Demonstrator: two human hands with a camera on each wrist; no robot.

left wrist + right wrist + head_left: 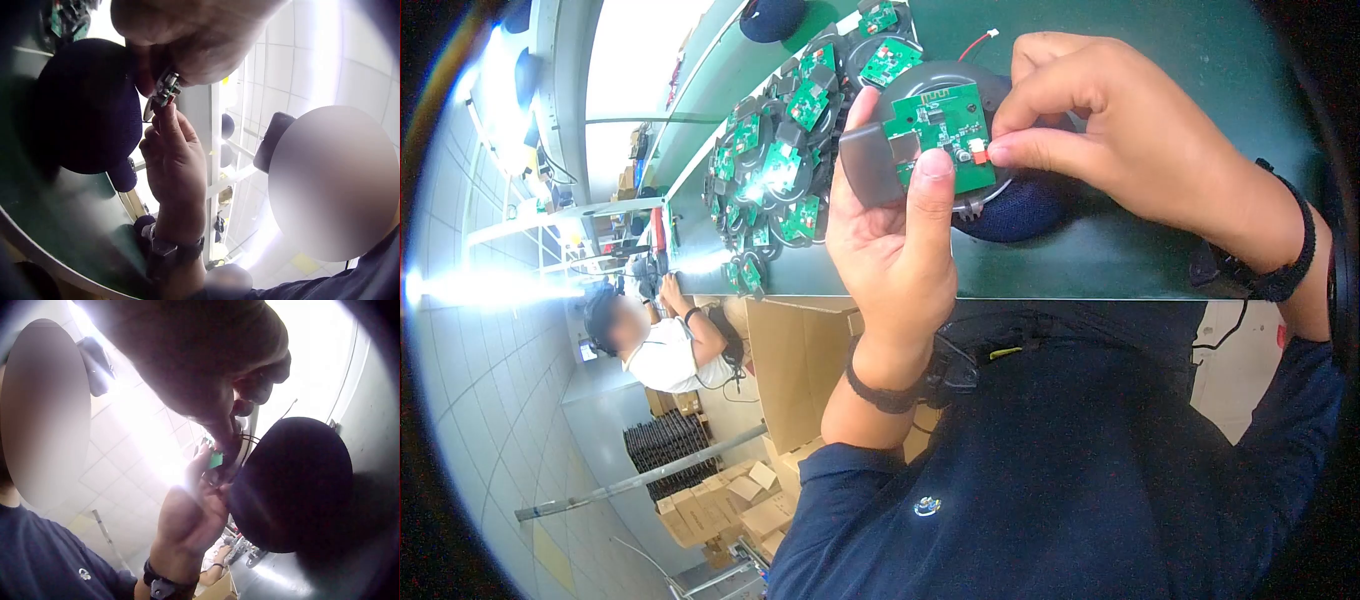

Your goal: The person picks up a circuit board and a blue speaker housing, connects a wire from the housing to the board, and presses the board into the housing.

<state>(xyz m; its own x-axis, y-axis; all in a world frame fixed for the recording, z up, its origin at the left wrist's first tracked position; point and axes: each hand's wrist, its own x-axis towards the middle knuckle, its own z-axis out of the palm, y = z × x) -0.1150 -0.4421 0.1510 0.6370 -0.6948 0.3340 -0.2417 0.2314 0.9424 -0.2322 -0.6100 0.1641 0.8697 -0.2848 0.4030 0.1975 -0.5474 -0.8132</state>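
Note:
My left hand [900,235] holds a round dark plastic cover [940,77] carrying a green circuit board [945,125], the thumb lying over the board's lower edge and fingers behind. A curved grey piece [865,165] juts out on the left. At the board's right side, my right hand [1110,125] pinches with thumb and forefinger at a small red-and-white connector [979,151]. Thin wires [250,437] run from those fingertips toward a dark blue, fabric-covered round body [294,487]. In the head view this body sits on the table below the board, partly hidden by it.
Many similar covers with green boards [785,165] lie piled on the green table [1100,265] to the left. A red wire with a white plug [975,45] and another dark blue body [772,18] are at the back. Cardboard boxes [735,500] and another person [685,350] are beyond.

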